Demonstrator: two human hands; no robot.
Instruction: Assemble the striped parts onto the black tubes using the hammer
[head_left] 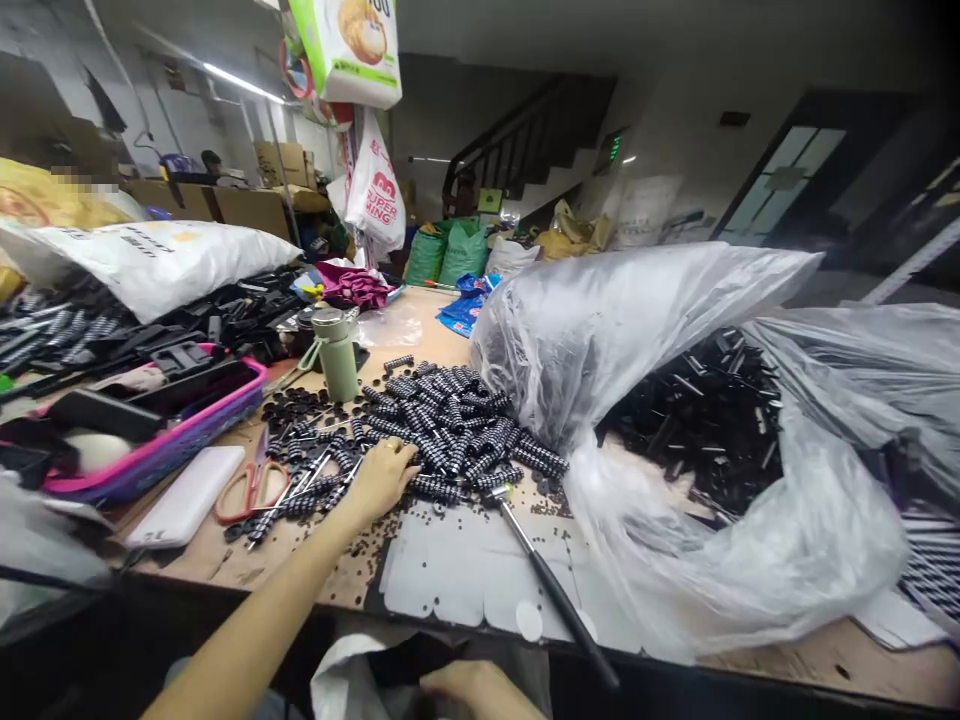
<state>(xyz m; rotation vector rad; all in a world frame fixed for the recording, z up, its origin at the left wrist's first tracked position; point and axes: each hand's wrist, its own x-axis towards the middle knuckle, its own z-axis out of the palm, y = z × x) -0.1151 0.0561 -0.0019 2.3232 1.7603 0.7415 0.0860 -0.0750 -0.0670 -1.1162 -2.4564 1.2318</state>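
My left hand (386,475) reaches to the near left edge of a heap of black-and-white checkered rods (450,415). Its fingers are curled down at the rods, and whatever is between them is hidden. At the bottom edge, my right hand (476,688) is by the mouth of a whitish bag or cloth (341,675) below the table edge. Its fingertips are hidden in shadow there. A hammer-like tool (547,580) with a black handle lies right of the heap, handle over the table edge. Orange-handled scissors (253,485) rest left of my left hand.
Small black rings (296,410) lie around a green flask (336,355). At left are a white box (187,497) and a pink-rimmed basket (232,400). A large clear plastic bag (675,590) with black parts (697,420) fills the right. Carrier bags (379,190) hang above.
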